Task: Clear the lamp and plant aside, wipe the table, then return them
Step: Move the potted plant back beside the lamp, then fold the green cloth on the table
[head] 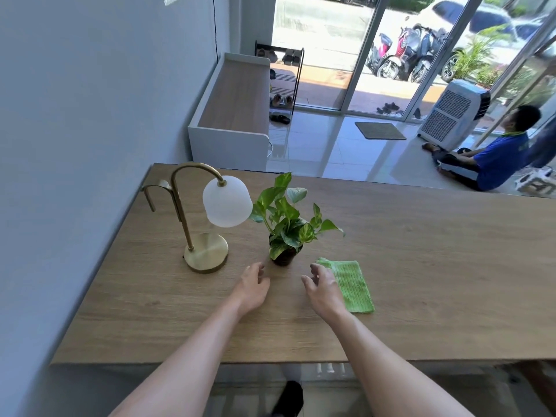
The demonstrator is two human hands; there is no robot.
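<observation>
A brass lamp with a frosted white shade stands on the left part of the wooden table. Just right of it sits a small potted plant in a dark pot. A green cloth lies flat to the right of the pot. My left hand hovers open just in front and left of the pot, not touching it. My right hand is open in front and right of the pot, its outer edge over the cloth's left side.
The table's left edge runs along a grey wall. Beyond the far edge are a white bench, a shoe rack, an air cooler and a person sitting on the tiled floor.
</observation>
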